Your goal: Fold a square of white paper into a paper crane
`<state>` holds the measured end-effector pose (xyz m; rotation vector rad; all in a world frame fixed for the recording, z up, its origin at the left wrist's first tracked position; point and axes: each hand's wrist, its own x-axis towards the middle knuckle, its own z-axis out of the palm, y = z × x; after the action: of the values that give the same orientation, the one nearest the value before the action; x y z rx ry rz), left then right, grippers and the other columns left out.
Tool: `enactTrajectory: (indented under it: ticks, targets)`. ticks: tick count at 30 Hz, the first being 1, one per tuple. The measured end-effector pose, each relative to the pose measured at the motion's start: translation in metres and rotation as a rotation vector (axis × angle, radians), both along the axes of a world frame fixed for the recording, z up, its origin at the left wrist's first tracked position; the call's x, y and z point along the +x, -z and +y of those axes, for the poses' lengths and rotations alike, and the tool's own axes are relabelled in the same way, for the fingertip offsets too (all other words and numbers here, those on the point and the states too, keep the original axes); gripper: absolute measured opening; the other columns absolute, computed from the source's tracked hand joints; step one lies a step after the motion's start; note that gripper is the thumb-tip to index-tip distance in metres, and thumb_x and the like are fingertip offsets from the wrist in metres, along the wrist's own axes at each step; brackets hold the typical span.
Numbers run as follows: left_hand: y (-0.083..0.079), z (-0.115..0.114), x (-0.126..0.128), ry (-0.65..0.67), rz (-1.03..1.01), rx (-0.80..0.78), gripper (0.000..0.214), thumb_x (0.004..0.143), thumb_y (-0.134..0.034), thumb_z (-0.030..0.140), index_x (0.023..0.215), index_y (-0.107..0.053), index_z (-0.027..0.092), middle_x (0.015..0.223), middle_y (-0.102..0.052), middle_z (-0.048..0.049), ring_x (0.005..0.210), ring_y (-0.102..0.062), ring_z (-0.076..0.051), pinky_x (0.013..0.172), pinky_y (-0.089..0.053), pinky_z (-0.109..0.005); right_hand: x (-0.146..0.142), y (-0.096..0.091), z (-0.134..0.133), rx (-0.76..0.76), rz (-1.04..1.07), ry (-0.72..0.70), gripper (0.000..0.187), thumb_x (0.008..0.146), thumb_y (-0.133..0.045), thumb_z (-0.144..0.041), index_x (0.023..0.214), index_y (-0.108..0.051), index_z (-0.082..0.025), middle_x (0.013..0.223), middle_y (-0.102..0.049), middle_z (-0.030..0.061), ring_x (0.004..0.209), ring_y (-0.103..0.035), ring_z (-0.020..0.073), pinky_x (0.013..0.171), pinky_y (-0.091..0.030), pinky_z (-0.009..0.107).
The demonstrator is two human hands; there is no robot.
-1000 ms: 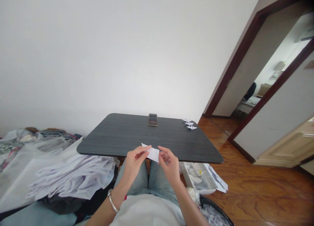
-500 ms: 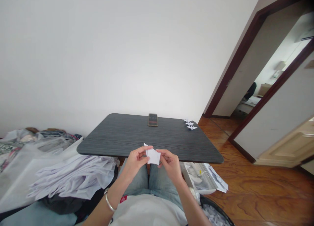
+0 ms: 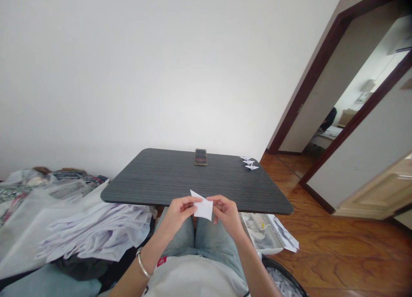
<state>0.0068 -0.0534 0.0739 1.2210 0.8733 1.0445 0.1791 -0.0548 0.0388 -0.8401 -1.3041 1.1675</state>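
Observation:
A small piece of folded white paper [image 3: 203,209] is held up just over the front edge of the dark table, with a pointed flap rising at its upper left. My left hand [image 3: 181,209] pinches its left side between thumb and fingers. At the upper right corner, my right hand [image 3: 225,211] grips the paper with thumb and index finger, its other fingers curled. The fine creases are too small to make out. Several folded white paper figures [image 3: 249,163], winged like cranes, stand in a row at the table's back right corner.
A phone [image 3: 201,157] leans at the back of the dark table [image 3: 154,177]. Below left lies a pile of white cloth or paper sheets [image 3: 99,230] beside bags. Under the right side are a white box [image 3: 262,232] with contents and a black bin [image 3: 283,280] of paper scraps.
The folded paper has shifted slightly right and turned, and its upper left flap now slopes more plainly. My right hand has moved a little to the right along with it.

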Motion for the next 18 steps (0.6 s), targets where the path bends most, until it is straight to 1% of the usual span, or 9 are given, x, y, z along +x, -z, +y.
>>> enactTrajectory:
  ticks: [4,7,9,12,14,18]
  targets:
    - [0.005,0.001,0.0,0.067,-0.031,-0.029,0.035,0.06,-0.07,0.013,0.095,-0.066,0.012,0.096,-0.069,-0.0099,0.083,-0.063,-0.019,0.077,-0.046,-0.03,0.002,-0.002,-0.001,-0.002,-0.028,-0.015,0.018,0.072,-0.065,-0.024,0.088,-0.067,-0.018,0.062,-0.063,-0.0012,0.048,-0.052,0.0096,0.038,-0.043,0.017]
    - [0.009,0.004,0.0,0.123,-0.068,-0.016,0.042,0.059,-0.072,0.014,0.1,-0.063,0.012,0.097,-0.068,-0.011,0.083,-0.064,-0.019,0.078,-0.047,-0.031,0.002,-0.006,-0.004,0.004,-0.054,-0.01,0.018,0.072,-0.064,-0.021,0.089,-0.066,-0.018,0.065,-0.064,-0.0009,0.055,-0.056,0.0112,0.044,-0.044,0.018]
    - [0.011,0.005,0.001,0.138,-0.082,-0.009,0.045,0.058,-0.074,0.015,0.102,-0.062,0.012,0.096,-0.068,-0.0111,0.084,-0.064,-0.02,0.078,-0.047,-0.031,0.001,-0.009,-0.005,0.011,-0.08,0.002,0.019,0.072,-0.063,-0.019,0.09,-0.065,-0.018,0.066,-0.064,-0.0006,0.058,-0.058,0.0124,0.047,-0.044,0.019]
    - [0.01,0.006,0.002,0.113,-0.066,-0.019,0.049,0.051,-0.077,0.012,0.098,-0.063,0.013,0.094,-0.069,-0.01,0.085,-0.063,-0.02,0.077,-0.047,-0.03,-0.003,-0.012,-0.006,0.022,-0.087,0.02,0.019,0.071,-0.063,-0.018,0.089,-0.065,-0.017,0.069,-0.065,0.001,0.062,-0.06,0.0145,0.052,-0.046,0.022]
    - [0.008,0.006,0.003,0.084,-0.047,-0.021,0.051,0.047,-0.078,0.008,0.095,-0.064,0.012,0.093,-0.069,-0.0092,0.084,-0.063,-0.02,0.077,-0.047,-0.029,-0.006,-0.012,-0.006,0.011,-0.043,0.014,0.018,0.069,-0.064,-0.018,0.088,-0.064,-0.017,0.072,-0.066,0.0017,0.064,-0.061,0.0149,0.055,-0.047,0.023]
    - [0.008,0.005,0.005,0.056,-0.058,-0.005,0.049,0.047,-0.077,0.007,0.093,-0.065,0.012,0.091,-0.07,-0.0085,0.082,-0.063,-0.019,0.075,-0.047,-0.028,-0.013,-0.01,-0.007,-0.042,0.056,-0.002,0.021,0.068,-0.063,-0.016,0.088,-0.06,-0.018,0.072,-0.064,-0.0004,0.058,-0.059,0.012,0.049,-0.045,0.02]
